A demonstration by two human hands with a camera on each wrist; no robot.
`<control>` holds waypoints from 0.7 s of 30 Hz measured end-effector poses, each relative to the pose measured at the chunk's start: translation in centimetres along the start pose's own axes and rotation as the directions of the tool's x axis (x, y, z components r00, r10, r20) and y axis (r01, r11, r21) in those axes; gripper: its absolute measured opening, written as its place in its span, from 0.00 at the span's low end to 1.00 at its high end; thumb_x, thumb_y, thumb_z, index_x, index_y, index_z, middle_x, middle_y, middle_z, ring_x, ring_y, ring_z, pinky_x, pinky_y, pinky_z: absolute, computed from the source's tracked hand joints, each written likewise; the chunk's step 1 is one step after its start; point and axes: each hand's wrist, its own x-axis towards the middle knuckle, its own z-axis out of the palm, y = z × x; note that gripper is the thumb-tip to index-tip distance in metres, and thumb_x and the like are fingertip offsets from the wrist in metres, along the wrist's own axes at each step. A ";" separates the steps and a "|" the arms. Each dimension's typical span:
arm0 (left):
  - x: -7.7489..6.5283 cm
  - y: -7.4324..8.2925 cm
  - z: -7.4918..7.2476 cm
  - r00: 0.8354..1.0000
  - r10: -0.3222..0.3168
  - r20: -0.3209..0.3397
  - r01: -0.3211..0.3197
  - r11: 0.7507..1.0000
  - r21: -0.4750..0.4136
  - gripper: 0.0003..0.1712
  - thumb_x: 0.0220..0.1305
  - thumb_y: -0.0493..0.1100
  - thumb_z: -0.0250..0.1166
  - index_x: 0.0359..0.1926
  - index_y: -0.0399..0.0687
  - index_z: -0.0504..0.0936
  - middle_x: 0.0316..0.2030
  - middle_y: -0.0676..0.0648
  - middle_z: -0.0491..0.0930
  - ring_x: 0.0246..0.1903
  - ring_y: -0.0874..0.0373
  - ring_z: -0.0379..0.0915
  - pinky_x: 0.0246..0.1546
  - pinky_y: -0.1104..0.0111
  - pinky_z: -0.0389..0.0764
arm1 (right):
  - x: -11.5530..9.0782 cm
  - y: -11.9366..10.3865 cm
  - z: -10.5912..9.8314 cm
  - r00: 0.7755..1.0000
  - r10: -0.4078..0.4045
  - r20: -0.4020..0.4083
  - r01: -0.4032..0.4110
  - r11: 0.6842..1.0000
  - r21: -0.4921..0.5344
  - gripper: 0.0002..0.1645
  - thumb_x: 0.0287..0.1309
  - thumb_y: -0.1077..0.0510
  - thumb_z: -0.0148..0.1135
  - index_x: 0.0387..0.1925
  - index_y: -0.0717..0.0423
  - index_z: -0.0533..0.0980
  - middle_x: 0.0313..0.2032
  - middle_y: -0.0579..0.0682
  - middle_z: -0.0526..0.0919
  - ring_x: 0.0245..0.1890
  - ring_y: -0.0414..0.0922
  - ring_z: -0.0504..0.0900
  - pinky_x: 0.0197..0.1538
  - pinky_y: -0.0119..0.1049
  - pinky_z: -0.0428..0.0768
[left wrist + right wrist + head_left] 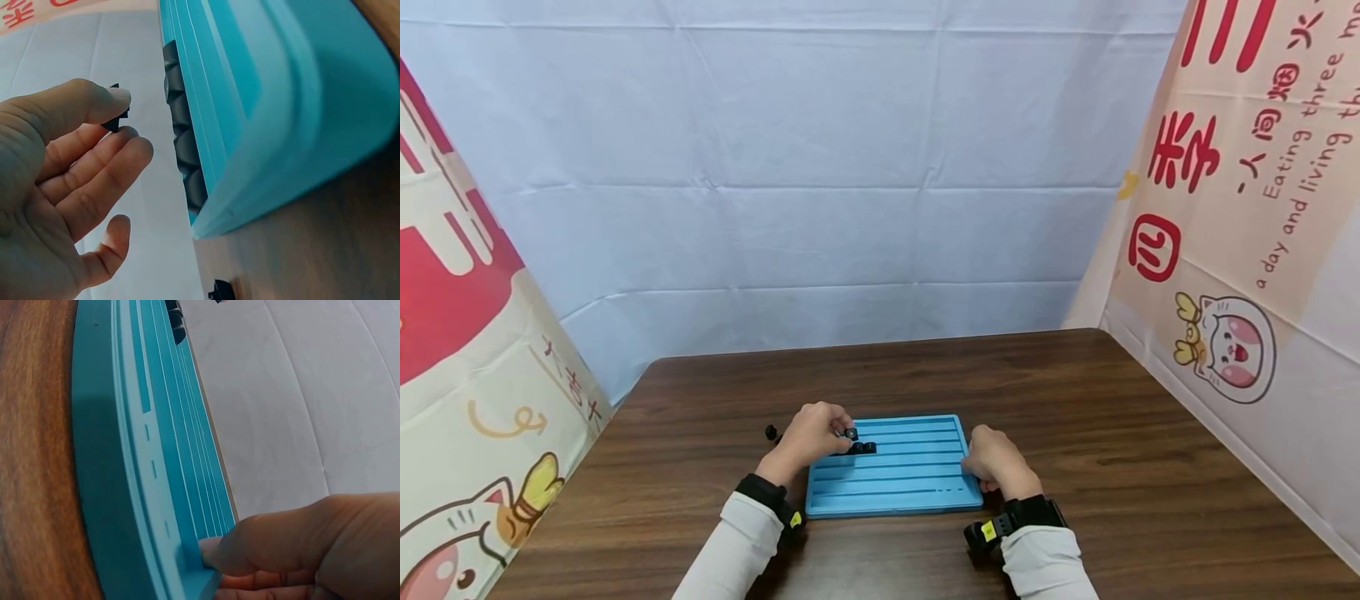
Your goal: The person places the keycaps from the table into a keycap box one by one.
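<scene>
A light blue ridged tray [898,498] lies on the brown table. Over its left part, my left hand [812,433] pinches a small black keycap [115,119] between thumb and fingertips, raised off the tray in the left wrist view. Beneath that hand, several black keycaps [182,128] stand side by side in a row along one of the tray's grooves. My right hand [1000,460] grips the tray's right edge, its thumb [215,550] over the rim and the other fingers partly hidden behind it.
Left of the tray, loose black keycaps [771,432] lie on the wooden table [700,467], partly hidden by the left hand. A pale cloth [820,233] hangs behind the table, and printed cloths [1225,250] flank both sides.
</scene>
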 end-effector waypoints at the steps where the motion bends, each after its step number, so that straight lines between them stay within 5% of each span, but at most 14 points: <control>1: 0.1 0.1 0.1 1.000 0.003 0.002 -0.003 1.000 0.001 0.07 0.51 0.36 0.71 0.32 0.46 0.82 0.27 0.55 0.77 0.29 0.61 0.73 0.29 0.68 0.75 | 0.0 0.0 0.0 1.000 0.005 0.002 -0.005 1.000 0.000 0.26 0.55 0.69 0.55 0.08 0.51 0.58 0.09 0.49 0.65 0.11 0.45 0.72 0.14 0.32 0.69; 21: 1.8 1.5 1.9 0.998 0.040 0.055 -0.041 0.999 0.015 0.07 0.51 0.35 0.70 0.33 0.44 0.83 0.28 0.51 0.78 0.30 0.60 0.74 0.32 0.67 0.76 | 0.1 0.1 -0.1 1.000 -0.006 -0.010 0.006 1.000 -0.003 0.25 0.53 0.69 0.56 0.08 0.52 0.59 0.09 0.50 0.66 0.12 0.47 0.74 0.15 0.33 0.71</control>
